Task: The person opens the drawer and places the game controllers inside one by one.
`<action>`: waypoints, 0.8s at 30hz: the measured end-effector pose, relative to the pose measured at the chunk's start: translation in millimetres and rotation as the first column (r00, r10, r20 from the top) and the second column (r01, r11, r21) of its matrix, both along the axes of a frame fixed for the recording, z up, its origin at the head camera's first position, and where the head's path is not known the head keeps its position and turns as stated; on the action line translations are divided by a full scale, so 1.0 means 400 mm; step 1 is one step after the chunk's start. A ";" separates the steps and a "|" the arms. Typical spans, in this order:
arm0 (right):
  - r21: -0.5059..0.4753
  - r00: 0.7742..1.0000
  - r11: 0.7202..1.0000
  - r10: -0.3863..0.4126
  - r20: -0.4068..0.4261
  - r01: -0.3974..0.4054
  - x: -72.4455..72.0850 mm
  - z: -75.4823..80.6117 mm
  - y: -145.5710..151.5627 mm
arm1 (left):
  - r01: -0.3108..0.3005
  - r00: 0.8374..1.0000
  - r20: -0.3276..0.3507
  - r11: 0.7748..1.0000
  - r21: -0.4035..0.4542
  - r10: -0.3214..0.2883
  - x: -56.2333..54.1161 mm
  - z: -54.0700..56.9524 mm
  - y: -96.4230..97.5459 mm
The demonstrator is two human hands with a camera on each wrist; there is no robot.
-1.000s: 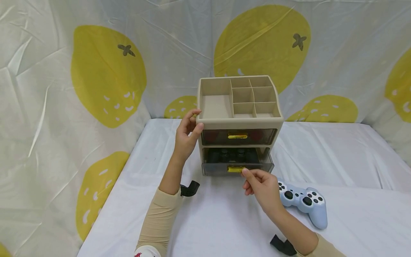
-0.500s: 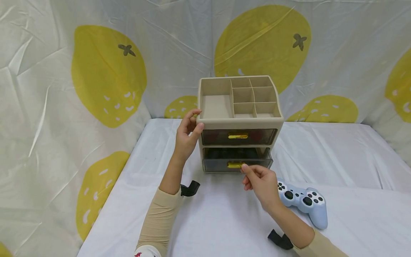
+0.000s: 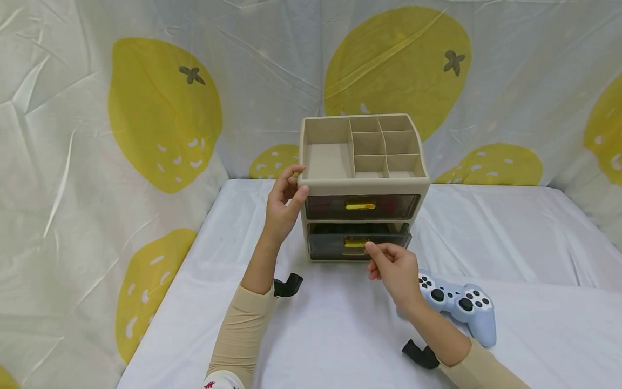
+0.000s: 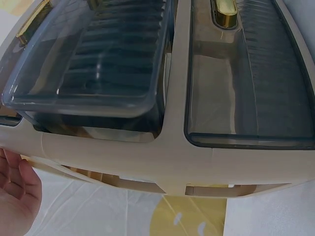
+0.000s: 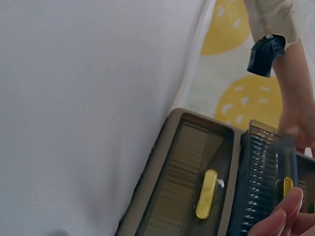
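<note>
A beige desktop drawer organizer point(image 3: 363, 186) with smoky see-through drawers and gold handles stands on the white-covered table. My left hand point(image 3: 283, 208) holds its upper left corner, with the thumb on the front and the fingers at the side. The middle drawer point(image 4: 98, 73) sticks out a little from the body. At its gold handle point(image 3: 356, 243), my right hand point(image 3: 396, 270) pinches the right end between thumb and curled fingers. Above it the top drawer point(image 3: 389, 207) is closed. The bottom drawer point(image 5: 192, 182) is closed too, mostly hidden from the head view.
A light blue game controller point(image 3: 459, 302) lies right of the organizer, partly behind my right forearm. The organizer's top holds several bare compartments point(image 3: 328, 161). A lemon-print curtain point(image 3: 272, 81) hangs behind the table. Black wrist camera mounts point(image 3: 288, 285) stick out from both wrists.
The middle drawer has slid inward, and my right hand has moved forward with its handle. The black objects inside it have gone from sight. My left hand has stayed put.
</note>
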State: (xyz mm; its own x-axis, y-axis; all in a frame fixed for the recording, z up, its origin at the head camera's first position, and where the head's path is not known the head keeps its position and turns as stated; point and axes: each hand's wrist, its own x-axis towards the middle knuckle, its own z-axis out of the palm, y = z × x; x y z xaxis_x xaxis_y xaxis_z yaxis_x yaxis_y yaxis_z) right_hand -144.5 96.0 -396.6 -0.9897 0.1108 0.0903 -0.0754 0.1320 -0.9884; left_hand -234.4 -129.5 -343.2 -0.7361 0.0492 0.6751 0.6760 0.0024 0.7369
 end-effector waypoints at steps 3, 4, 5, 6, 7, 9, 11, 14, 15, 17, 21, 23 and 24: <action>-0.014 1.000 1.000 -0.011 -0.014 0.010 -0.009 -0.003 -0.001 | 0.002 1.000 0.000 1.000 -0.002 -0.002 -0.001 0.000 0.000; -0.020 1.000 1.000 -0.014 -0.017 0.014 -0.011 -0.003 -0.001 | 0.003 1.000 0.000 1.000 -0.003 -0.003 -0.002 0.000 -0.001; -0.022 1.000 1.000 -0.017 -0.014 0.017 -0.014 -0.004 -0.001 | 0.004 1.000 0.000 1.000 -0.002 -0.004 -0.002 -0.001 -0.001; -0.021 1.000 1.000 -0.020 -0.010 0.019 -0.017 -0.004 -0.001 | 0.004 1.000 0.000 1.000 -0.001 -0.004 -0.002 0.000 -0.001; -0.024 1.000 0.999 -0.021 -0.004 0.021 -0.020 -0.004 -0.002 | 0.004 1.000 0.000 1.000 -0.001 -0.004 -0.001 0.000 -0.001; -0.032 1.000 0.999 -0.025 0.008 0.025 -0.024 -0.002 -0.003 | 0.005 1.000 -0.003 1.000 -0.002 -0.005 -0.001 -0.001 -0.001; -0.040 0.999 0.999 -0.028 0.017 0.029 -0.028 0.000 -0.005 | 0.005 1.000 -0.001 1.000 -0.002 -0.005 -0.001 -0.001 -0.002; -0.059 0.999 0.998 -0.029 0.015 0.030 -0.033 0.001 -0.006 | 0.005 1.000 0.002 1.000 -0.006 -0.005 -0.001 -0.002 -0.003; -0.062 0.999 0.998 -0.029 0.015 0.030 -0.034 0.002 -0.006 | 0.006 1.000 0.003 1.000 -0.006 -0.006 -0.002 -0.003 -0.003; -0.063 0.999 0.998 -0.027 0.017 0.029 -0.038 0.001 -0.006 | 0.006 1.000 0.005 1.000 -0.005 -0.006 -0.001 -0.002 -0.003; -0.059 0.999 0.998 -0.025 0.029 0.027 -0.044 0.001 -0.006 | 0.005 1.000 0.003 1.000 -0.004 -0.005 0.000 0.001 -0.002; -0.057 0.999 0.998 -0.023 0.031 0.025 -0.046 0.001 -0.005 | 0.003 1.000 0.002 1.000 -0.004 -0.003 0.000 0.001 -0.001; -0.056 0.999 0.998 -0.022 0.032 0.024 -0.047 0.001 -0.005 | 0.003 1.000 0.001 1.000 -0.004 -0.003 0.000 0.001 -0.001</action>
